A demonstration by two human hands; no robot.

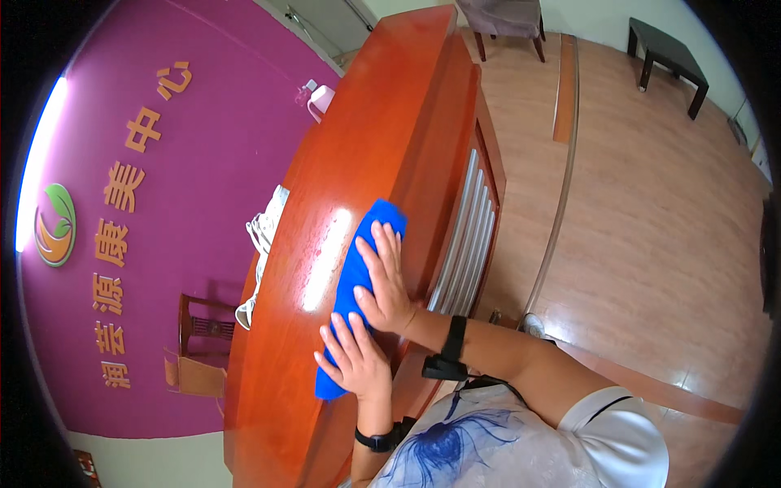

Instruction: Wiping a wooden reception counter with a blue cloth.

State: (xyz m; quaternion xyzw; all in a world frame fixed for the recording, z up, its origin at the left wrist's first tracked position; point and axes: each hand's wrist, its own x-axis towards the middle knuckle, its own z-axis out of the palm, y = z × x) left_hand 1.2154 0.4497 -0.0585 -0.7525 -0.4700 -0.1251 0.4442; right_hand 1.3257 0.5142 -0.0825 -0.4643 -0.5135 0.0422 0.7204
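Note:
A folded blue cloth point(348, 299) lies lengthwise on the glossy reddish wooden counter point(360, 140), along the edge nearer the person. My right hand point(385, 280) rests on its upper part, palm down with fingers spread. Lower in the picture, my left hand point(359, 360) presses flat on the other end, its fingers also apart. Neither hand is curled around the cloth. Beside the cloth, the counter top shows small wet-looking specks and a bright light reflection.
A pinkish-white pitcher point(321, 100) and white cables point(262, 235) are at the counter's far side. Beyond stand a wooden chair point(204, 326) and a purple wall point(226, 183) with raised writing. An upholstered chair point(503, 18) and a black low table point(668, 52) stand on the wooden floor.

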